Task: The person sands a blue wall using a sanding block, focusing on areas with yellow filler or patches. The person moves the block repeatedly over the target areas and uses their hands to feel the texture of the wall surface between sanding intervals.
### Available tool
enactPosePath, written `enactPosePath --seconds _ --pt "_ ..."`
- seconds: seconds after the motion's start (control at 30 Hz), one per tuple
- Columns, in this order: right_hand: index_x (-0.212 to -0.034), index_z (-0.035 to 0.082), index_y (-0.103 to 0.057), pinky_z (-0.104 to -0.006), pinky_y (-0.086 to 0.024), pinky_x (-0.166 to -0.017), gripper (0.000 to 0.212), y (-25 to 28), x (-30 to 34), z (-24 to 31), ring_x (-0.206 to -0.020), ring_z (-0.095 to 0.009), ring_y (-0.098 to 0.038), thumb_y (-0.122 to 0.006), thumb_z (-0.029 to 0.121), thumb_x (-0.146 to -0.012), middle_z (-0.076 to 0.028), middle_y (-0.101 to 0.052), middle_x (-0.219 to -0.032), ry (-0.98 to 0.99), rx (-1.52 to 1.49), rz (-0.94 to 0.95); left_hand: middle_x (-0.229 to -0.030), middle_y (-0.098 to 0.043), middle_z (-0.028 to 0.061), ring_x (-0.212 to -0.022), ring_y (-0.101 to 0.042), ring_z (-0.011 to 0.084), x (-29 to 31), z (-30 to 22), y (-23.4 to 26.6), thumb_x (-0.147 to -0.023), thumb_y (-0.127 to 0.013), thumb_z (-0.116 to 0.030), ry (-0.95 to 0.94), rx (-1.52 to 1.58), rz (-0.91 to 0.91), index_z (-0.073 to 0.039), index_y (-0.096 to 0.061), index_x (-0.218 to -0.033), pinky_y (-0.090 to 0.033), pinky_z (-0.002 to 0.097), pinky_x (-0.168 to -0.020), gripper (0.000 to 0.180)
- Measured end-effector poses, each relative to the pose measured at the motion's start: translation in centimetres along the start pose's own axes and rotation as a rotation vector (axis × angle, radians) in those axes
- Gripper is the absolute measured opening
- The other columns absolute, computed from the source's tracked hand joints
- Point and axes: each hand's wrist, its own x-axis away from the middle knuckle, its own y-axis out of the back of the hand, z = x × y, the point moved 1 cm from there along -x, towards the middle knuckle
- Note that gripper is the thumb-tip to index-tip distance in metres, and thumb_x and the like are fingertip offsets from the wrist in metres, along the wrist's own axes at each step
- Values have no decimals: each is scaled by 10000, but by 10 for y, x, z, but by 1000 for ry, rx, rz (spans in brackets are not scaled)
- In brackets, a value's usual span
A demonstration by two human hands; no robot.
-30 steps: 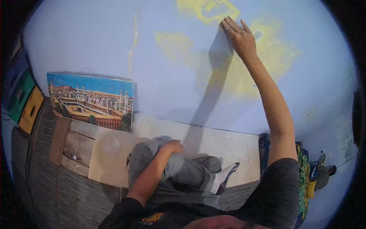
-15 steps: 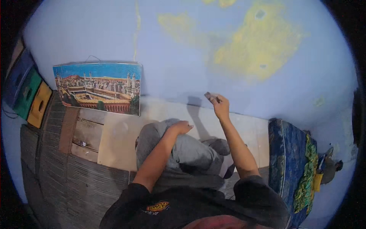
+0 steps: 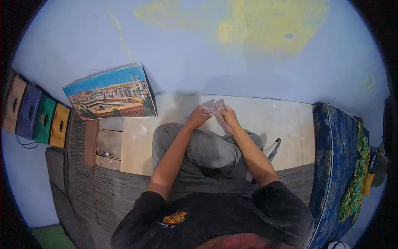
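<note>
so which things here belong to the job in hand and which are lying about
Job in hand:
small thin brownish piece, pinched by left hand and right hand
likely the yellow-patched pale blue wall, reached by the right hand earlier

Lying about:
rectangular cityscape picture
thick blue patterned pad
green-yellow patterned cloth
blue, green and yellow drawers

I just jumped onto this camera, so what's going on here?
A seated person holds a small brownish sheet in the left grip and right grip, facing a pale blue wall with yellow patches. A cityscape picture leans on the wall at left.
</note>
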Motion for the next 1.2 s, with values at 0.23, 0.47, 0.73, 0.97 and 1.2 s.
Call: enactPosePath --seconds 0.23,0.47,0.73,0.97,1.2 --pt "-1083 70 -637 -307 -424 -781 257 -11 12 21 -861 -128 -547 -714 168 -859 -21 -630 -969 -155 211 82 -852 -690 75 -762 -675 158 -10 -17 2 -885 -699 -219 54 532 -73 -10 -592 -1026 -502 273 -622 274" --pt "-1186 53 -598 -277 -433 -761 429 7 9 42 -815 -116 -553 -706 63 -771 -22 -620 -864 23 376 -75 -826 -691 76 -694 -673 147 -5 -34 5 -908 -672 -190 -53 230 -235 -9 -601 -987 -507 267 -597 210" --pt "-1417 46 -401 -317 -459 -876 665 -14 18 36 -1004 -196 -592 -668 84 -809 -124 -609 -1160 131 325 -140 -793 -683 87 -689 -670 152 -1 -15 8 -904 -676 -196 -65 277 -302 10 -593 -937 -509 287 -593 225" --pt "-1278 42 -530 -345 -473 -836 447 1 16 34 -1022 -181 -582 -659 157 -865 -77 -605 -1169 9 681 78 -836 -678 98 -708 -664 157 2 -22 1 -897 -683 -249 -40 346 -105 14 -591 -916 -533 296 -622 278" --pt "-1086 114 -573 -327 -454 -795 196 -19 33 23 -925 -134 -578 -623 203 -919 3 -617 -1019 -236 6 262 -926 -680 58 -769 -643 139 3 -25 2 -864 -725 -363 28 598 -80 -44 -648 -1032 -538 298 -693 369"
